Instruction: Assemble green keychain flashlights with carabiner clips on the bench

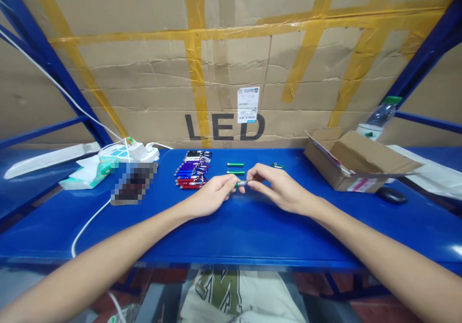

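My left hand (220, 193) is closed around a slim green tube with a silver end (242, 183), held just above the blue table. From the other side my right hand (276, 184) pinches the tip of that silver end between thumb and forefinger. Behind my hands, two green tubes (235, 164) lie parallel on the table. A few small clip-like pieces (277, 165) rest to their right. Left of the tubes is a neat row of several slim pen-shaped pieces (191, 169) in black, white, purple, blue and red, with clips at their right ends.
An open cardboard box (339, 161) stands at right, with a black mouse (391, 195) and a bottle (378, 118) nearby. At left are a blurred-out phone-like slab (134, 183), a tissue pack (88, 174), a power strip (135, 152) and a white cable (88, 222). Taped cardboard (155, 87) closes the back.
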`<state>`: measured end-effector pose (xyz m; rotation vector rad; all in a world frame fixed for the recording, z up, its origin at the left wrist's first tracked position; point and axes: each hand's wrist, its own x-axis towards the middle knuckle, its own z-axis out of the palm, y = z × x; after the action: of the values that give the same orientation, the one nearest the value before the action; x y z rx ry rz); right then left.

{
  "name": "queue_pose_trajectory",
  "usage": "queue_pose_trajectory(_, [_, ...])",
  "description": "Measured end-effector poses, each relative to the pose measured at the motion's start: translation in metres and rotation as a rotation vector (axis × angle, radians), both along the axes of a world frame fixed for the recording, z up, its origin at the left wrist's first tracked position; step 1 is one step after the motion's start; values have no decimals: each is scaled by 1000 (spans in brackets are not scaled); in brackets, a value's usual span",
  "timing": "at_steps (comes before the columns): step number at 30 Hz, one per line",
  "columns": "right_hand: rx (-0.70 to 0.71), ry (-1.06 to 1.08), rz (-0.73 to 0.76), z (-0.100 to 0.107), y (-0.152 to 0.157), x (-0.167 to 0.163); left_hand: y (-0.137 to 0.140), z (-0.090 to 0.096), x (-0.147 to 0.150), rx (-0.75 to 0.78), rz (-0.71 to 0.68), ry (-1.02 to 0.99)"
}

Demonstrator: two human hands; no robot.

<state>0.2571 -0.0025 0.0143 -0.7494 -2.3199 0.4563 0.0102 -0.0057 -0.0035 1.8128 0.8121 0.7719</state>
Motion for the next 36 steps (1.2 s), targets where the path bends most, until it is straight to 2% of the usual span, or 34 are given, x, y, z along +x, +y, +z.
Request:
queue_pose_trajectory(2, [105, -53, 8, -1, -1, 1, 0, 1, 0, -80, -12, -10])
queue_pose_trajectory(5, [231, -123, 48, -1, -3, 3, -1, 9, -1, -99, -42, 61])
queue_pose_trajectory(9, [330, -188, 73, -2, -5, 4, 0, 17, -5, -162, -157, 69])
queue_pose_trajectory(11, [331, -170, 78, -4, -6, 3, 0, 18, -7, -73, -141, 113])
queue_pose_trajectory(14, [294, -103, 64, -6, -5, -1, -3, 20, -7, 244, -44, 211])
queue_pose_trajectory(16, [293, -80, 41, -7, -6, -2, -4, 20, -7, 366, -10, 219])
queue_pose_trajectory(18, [326, -79, 25, -6, -8, -2, -5, 21, -6, 288, -24, 177])
queue_pose_trajectory(21, [373, -97, 13, -3, -11, -1, -4, 21, -5, -54, -141, 58])
queue_pose_trajectory(23, [384, -110, 8, -1, -12, 0, -3, 21, -4, -174, -194, 14])
queue_pose_trajectory(24, [383, -112, 7, -1, -12, 0, -4, 21, -3, -144, -182, 22])
queue_pose_trajectory(26, [356, -87, 9, -2, -11, -2, -5, 21, -3, 61, -99, 86])
queue_pose_trajectory(28, [272, -14, -5, -3, -11, -5, -5, 20, -4, 347, -16, 175])
queue_pose_trajectory(30, [109, 92, -35, -3, -12, -10, -4, 17, -7, 603, 18, 263])
queue_pose_trajectory(33, [-336, 259, -26, -1, -11, -17, 1, 13, -12, 874, 21, 406])
queue_pose_trajectory(36, [-831, 378, 41, 1, -7, -19, 4, 11, -14, 998, 33, 504])
